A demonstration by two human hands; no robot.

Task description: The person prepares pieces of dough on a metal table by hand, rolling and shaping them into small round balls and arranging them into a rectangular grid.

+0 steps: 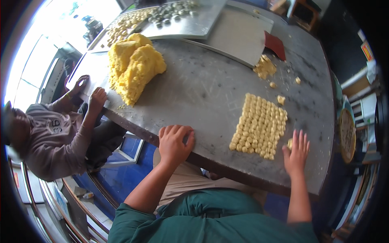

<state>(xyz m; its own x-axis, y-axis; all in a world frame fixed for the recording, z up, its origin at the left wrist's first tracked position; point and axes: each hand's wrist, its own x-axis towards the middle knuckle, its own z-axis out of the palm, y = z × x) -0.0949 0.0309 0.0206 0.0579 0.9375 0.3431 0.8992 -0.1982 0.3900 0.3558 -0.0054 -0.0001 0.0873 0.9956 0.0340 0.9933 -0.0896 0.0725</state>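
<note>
My left hand [176, 142] rests on the near edge of the grey table, its fingers laid on the top and its thumb apart, holding nothing. My right hand [297, 156] lies on the table at the right with its fingers stretched out. A small dough piece [290, 143] sits beside its index finger, partly hidden by the hand. Just left of that hand is a block of small pale dough balls [259, 126] in close rows. Behind the block lie a loose dough piece [281, 99], other small bits and a flattened dough lump [265, 67].
A large yellow dough mass [133, 67] sits at the table's left. Another person's hands [97, 100] are at the left edge. Behind are metal trays [239, 34], one bearing dark pieces [172, 12], and a red scraper-like sheet [275, 45]. A round basket [347, 135] stands off the right edge.
</note>
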